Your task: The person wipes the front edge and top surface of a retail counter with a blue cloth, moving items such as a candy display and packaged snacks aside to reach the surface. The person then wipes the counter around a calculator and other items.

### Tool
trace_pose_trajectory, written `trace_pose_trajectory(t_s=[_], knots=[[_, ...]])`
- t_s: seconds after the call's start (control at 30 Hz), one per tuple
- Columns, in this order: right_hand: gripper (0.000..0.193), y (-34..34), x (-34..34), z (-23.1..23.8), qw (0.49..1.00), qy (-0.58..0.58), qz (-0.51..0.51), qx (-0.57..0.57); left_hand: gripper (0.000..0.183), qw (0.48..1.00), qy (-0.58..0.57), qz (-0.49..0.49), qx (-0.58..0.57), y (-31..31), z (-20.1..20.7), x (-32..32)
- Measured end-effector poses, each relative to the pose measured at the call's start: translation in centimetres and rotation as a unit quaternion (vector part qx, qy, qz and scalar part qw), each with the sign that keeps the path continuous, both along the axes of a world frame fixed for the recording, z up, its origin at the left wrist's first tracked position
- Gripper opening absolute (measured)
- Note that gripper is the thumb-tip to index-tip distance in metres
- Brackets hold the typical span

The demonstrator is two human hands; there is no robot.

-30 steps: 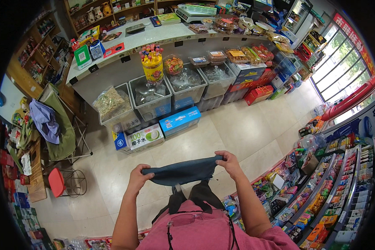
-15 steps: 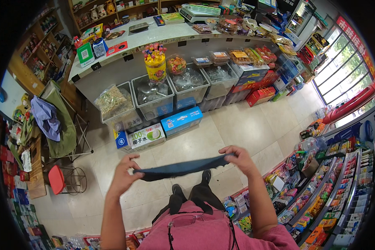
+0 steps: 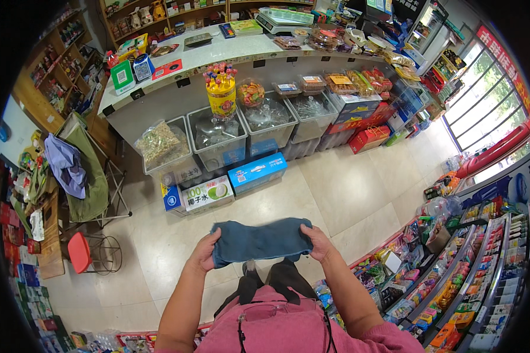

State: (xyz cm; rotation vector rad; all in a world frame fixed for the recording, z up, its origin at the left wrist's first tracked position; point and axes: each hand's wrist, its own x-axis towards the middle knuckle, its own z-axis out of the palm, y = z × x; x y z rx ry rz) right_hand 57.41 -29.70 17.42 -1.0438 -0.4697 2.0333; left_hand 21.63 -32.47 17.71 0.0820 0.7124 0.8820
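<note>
Since it was gripped at both ends, the dark blue cloth point(image 3: 262, 241) was spread at the lower centre of the frame, presumably to prevent bunching. The fingers of the left hand point(image 3: 205, 249) grasped its left end; those of the right hand point(image 3: 318, 240) grasped its right end. In the upper centre, plastic bins point(image 3: 219, 155) stood along the counter point(image 3: 229, 52), apparently for access from the front.

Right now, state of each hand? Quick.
Left hand: closed, holding the left end of the dark blue cloth.
Right hand: closed, holding the right end of the same cloth.
</note>
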Motion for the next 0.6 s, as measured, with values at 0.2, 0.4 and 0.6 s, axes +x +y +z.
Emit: trace_pose_trajectory(t_s=[0.2,0.4,0.6], knots=[[0.041,1.2,0.7,1.4,0.996,-0.080,-0.044,0.010,0.044,0.995,0.095,0.012,0.042,0.2,1.2,-1.8],[0.049,3.3,-4.8,7.2,0.943,-0.280,0.084,0.160,0.047,0.989,0.118,-0.014,0.083,2.2,4.2,3.3],[0.081,-2.3,-15.3,12.2,0.682,-0.540,0.261,0.419,0.090,0.994,-0.073,0.076,-0.004,0.9,3.5,7.5]])
